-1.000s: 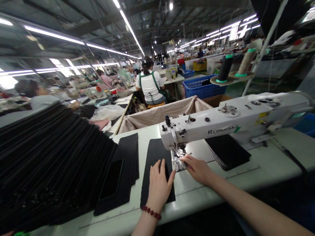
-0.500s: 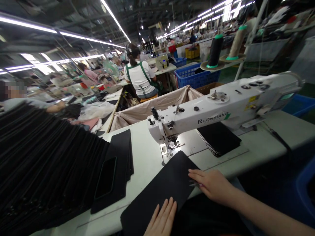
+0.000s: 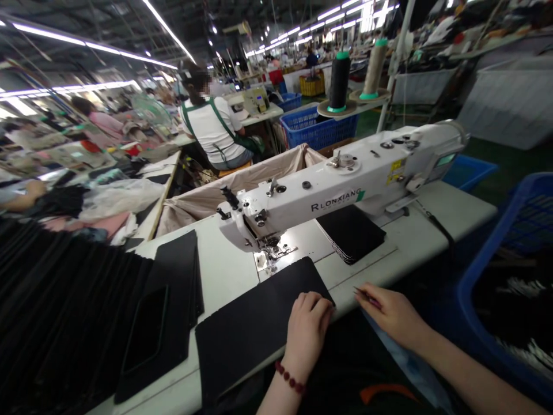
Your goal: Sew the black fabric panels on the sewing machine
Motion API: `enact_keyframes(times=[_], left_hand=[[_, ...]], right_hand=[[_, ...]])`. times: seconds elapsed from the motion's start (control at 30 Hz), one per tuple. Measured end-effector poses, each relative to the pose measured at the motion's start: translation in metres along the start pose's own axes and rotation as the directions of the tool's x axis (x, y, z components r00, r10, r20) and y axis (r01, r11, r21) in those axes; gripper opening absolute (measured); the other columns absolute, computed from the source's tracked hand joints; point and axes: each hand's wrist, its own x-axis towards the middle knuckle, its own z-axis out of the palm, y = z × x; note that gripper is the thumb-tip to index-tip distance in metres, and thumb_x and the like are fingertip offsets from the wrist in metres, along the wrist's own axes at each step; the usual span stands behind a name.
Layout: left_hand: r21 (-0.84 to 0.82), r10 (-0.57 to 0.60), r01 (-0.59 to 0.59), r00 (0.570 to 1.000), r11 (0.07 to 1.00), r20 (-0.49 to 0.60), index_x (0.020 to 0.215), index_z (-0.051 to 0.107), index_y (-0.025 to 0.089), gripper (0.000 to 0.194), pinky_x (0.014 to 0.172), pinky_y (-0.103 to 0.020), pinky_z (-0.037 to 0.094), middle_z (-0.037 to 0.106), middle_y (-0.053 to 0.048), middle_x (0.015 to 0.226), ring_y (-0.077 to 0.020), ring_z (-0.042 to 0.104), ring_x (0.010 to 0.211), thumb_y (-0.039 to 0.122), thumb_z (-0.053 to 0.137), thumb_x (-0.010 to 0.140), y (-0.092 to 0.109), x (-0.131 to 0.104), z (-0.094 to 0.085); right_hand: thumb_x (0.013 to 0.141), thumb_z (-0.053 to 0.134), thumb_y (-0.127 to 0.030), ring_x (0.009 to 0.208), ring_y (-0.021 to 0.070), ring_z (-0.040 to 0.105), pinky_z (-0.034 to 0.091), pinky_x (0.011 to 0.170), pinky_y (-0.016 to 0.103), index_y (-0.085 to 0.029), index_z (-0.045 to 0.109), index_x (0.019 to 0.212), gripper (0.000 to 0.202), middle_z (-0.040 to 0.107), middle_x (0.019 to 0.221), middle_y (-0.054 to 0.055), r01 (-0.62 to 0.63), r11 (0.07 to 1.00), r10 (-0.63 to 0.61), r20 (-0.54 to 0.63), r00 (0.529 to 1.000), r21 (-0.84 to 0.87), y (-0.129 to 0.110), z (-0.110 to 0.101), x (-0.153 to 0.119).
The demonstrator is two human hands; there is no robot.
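A black rounded-corner fabric panel (image 3: 254, 323) lies flat on the sewing table, its far end close to the presser foot of the white sewing machine (image 3: 294, 202). My left hand (image 3: 306, 317) is closed at the panel's near right edge, fingers curled on top and thumb by the edge. Just right of the panel, at the table's front edge, my right hand (image 3: 391, 317) is closed around small thread snips (image 3: 367, 297); only their pointed tip and a bit of handle show. Under the machine arm rests a stack of black panels (image 3: 352, 233).
A tall pile of black pieces (image 3: 56, 311) fills the left side. Beside it, a phone (image 3: 146, 328) lies on more black panels (image 3: 177, 276). Thread cones (image 3: 339, 80) stand behind the machine. A blue basket (image 3: 470, 288) is at right; a co-worker (image 3: 216, 127) sits beyond.
My left hand has gone from lying flat on the panel to gripping its right edge farther up. My right hand has moved off the panel with the snips. The view has shifted right.
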Motion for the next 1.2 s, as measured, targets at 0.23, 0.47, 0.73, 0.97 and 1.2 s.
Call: enact_keyframes(times=[0.23,0.47,0.73,0.97,1.2], left_hand=[[-0.218,-0.092,0.072,0.992,0.973,-0.083,0.096,0.057,0.022,0.014,0.085,-0.033,0.048,0.056,-0.004,0.102,-0.0176,0.055,0.096,0.018,0.044,0.094,-0.006,-0.011,-0.001],[-0.257,-0.097,0.064,0.988,0.964,-0.119,0.097,0.058,0.023,0.017,0.090,-0.031,0.049,0.053,-0.005,0.113,-0.0174,0.056,0.103,0.018,0.043,0.094,-0.005,-0.020,-0.003],[0.113,-0.020,0.015,0.999,0.993,0.046,0.130,0.048,0.027,0.059,0.106,-0.052,0.036,0.038,-0.010,0.145,-0.0326,0.035,0.133,0.038,0.070,0.076,-0.044,-0.067,-0.048],[0.309,-0.191,0.180,0.982,0.934,0.006,0.137,0.040,0.039,0.070,0.104,-0.048,0.039,0.046,0.000,0.142,-0.0234,0.046,0.127,0.003,0.045,0.077,-0.114,-0.147,-0.094],[-0.324,-0.479,0.417,0.867,0.849,-0.137,0.087,0.069,0.027,0.017,0.074,-0.032,0.054,0.069,-0.003,0.083,-0.0215,0.064,0.080,0.040,0.060,0.082,-0.063,-0.173,-0.188]], right_hand=[[0.094,0.041,-0.040,0.069,0.0178,0.062,0.037,0.059,0.027,-0.023,0.053,0.088,0.021,0.065,0.078,0.000,0.092,0.978,-0.075,0.099,0.992,-0.189,-0.019,0.015,-0.006],[0.096,0.039,-0.036,0.063,0.0180,0.062,0.032,0.054,0.028,-0.023,0.053,0.083,0.024,0.065,0.071,0.000,0.137,0.938,-0.096,0.141,0.985,-0.319,-0.032,0.026,0.003],[0.089,0.049,-0.046,0.078,0.0187,0.064,0.046,0.066,0.029,-0.024,0.057,0.101,0.026,0.066,0.103,0.003,0.167,0.964,-0.152,0.088,0.984,-0.206,-0.028,0.018,0.019],[0.082,0.047,-0.011,0.107,0.0231,0.060,0.049,0.087,0.040,-0.034,0.047,0.130,0.054,0.047,0.140,0.000,0.408,0.908,-0.370,0.278,0.887,-0.095,-0.018,0.038,0.030],[0.085,0.056,-0.029,0.090,0.0233,0.066,0.055,0.073,0.029,-0.035,0.064,0.102,0.021,0.071,0.098,0.004,0.319,0.918,-0.337,0.040,0.940,0.233,-0.013,0.018,0.029]])
